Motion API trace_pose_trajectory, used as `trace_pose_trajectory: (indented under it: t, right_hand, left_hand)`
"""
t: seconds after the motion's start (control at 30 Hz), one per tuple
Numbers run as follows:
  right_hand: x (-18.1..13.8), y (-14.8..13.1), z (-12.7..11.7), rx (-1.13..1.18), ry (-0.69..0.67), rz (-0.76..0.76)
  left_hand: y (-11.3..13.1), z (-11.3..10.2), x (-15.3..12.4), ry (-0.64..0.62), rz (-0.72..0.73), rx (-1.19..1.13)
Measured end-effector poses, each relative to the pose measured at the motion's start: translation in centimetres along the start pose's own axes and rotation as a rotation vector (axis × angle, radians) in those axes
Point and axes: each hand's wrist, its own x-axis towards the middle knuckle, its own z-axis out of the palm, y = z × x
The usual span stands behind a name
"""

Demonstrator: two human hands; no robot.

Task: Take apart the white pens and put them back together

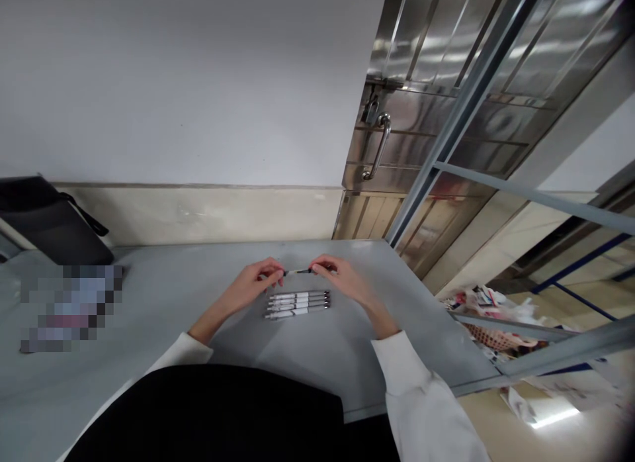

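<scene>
Rather slim, the held pen (298, 271): pale middle, darker ends.

Along the far edge of the worktop (159, 283), passage is blocked by the wall (208, 214), and at the far right corner by a grey metal post (411, 204). The far left is taken up by a black case (59, 224) and a blurred item (74, 310). Open surface is left between these and the left hand (260, 277) — likewise from the right hand (340, 277) to the right edge. Just nearer, a row of pens (297, 304) is to be cleared.
</scene>
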Motion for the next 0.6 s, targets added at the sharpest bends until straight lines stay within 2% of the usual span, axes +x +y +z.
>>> trace_pose_trajectory:
  t: [0.07, 0.2, 0.33, 0.47, 0.6]
  right_hand:
    - [-0.1, 0.3, 0.0, -0.053, -0.096, 0.036]
    - [-0.4, 1.1, 0.3, -0.075, -0.222, 0.07]
    - [-0.4, 1.5, 0.5, -0.102, -0.245, 0.052]
    - [-0.4, 1.2, 0.6, -0.168, -0.255, 0.023]
    - [-0.5, 0.6, 0.6, -0.164, -0.241, 0.066]
  left_hand:
    - [-0.3, -0.4, -0.2, -0.082, -0.019, 0.085]
    - [-0.6, -0.8, -0.5, -0.114, -0.027, 0.2]
    - [-0.4, -0.9, -0.5, -0.138, -0.021, 0.319]
    - [-0.1, -0.9, -0.6, -0.16, -0.005, 0.343]
    - [-0.2, -0.7, -0.6, -0.144, -0.01, 0.351]
